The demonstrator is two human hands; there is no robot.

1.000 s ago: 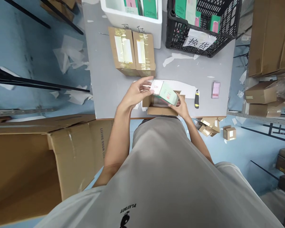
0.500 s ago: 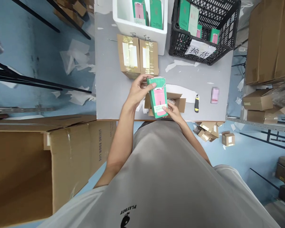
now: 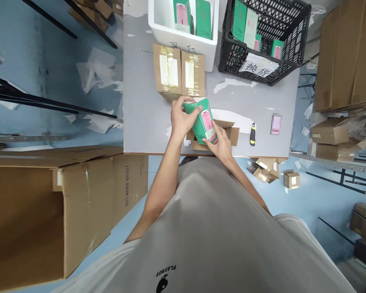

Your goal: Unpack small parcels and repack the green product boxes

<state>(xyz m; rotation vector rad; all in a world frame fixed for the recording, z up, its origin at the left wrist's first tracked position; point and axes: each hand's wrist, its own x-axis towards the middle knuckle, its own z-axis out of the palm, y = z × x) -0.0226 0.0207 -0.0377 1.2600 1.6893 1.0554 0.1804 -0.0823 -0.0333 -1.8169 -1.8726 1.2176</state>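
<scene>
From my remote view, the left hand (image 3: 181, 118) is partly curled around the upper-left end of a green box (image 3: 200, 122), thumb laid across it. The right hand (image 3: 222, 144) is part-closed too, gripping the lower-right end, fingers along its edge. The box sits just above the middle of the frame, over an open carton (image 3: 232, 135) on the tabletop (image 3: 143, 126). Its long axis runs steeply from upper left to lower right, pink-pictured face turned up toward my camera. I see a utility knife (image 3: 253, 134) right of the carton.
</scene>
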